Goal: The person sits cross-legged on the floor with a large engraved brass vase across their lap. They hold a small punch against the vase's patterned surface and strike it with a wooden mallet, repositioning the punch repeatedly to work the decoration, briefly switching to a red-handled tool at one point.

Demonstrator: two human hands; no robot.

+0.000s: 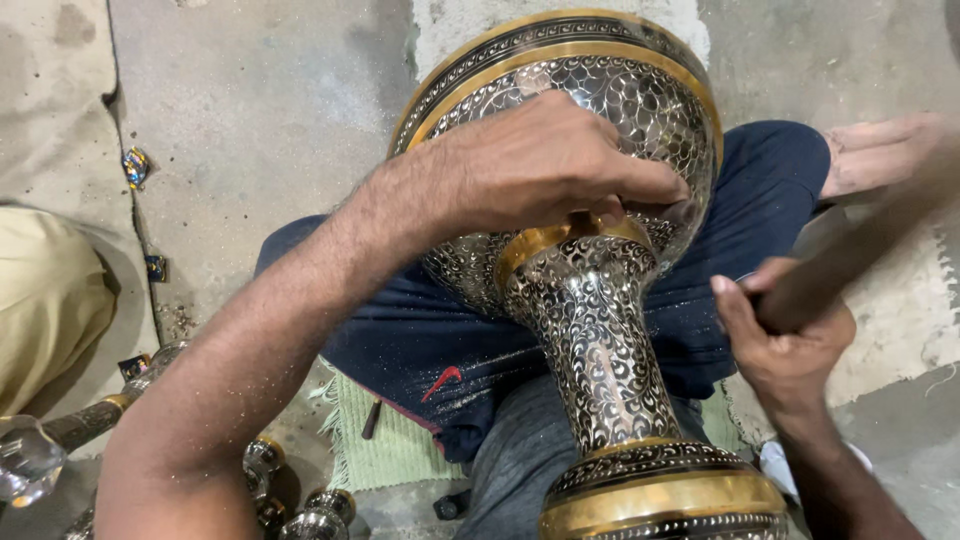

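A large engraved brass vase [590, 330], silver-patterned with gold bands, lies tilted across my lap, its wide bowl away from me and its neck toward me. My left hand [545, 165] rests on the bowl just above the gold collar, fingers pinched together on a small tool that is mostly hidden. My right hand [785, 340] is closed around a dark wooden handle [860, 250], blurred, raised to the right of the vase's neck. My bare foot [880, 150] shows at the upper right.
Concrete floor [270, 100] all around. A green cloth [385, 450] lies under my legs. Small metal pieces [320, 510] and a glass-knobbed rod [60, 435] lie at lower left. Another person's beige-clothed leg [45, 300] is at the left edge.
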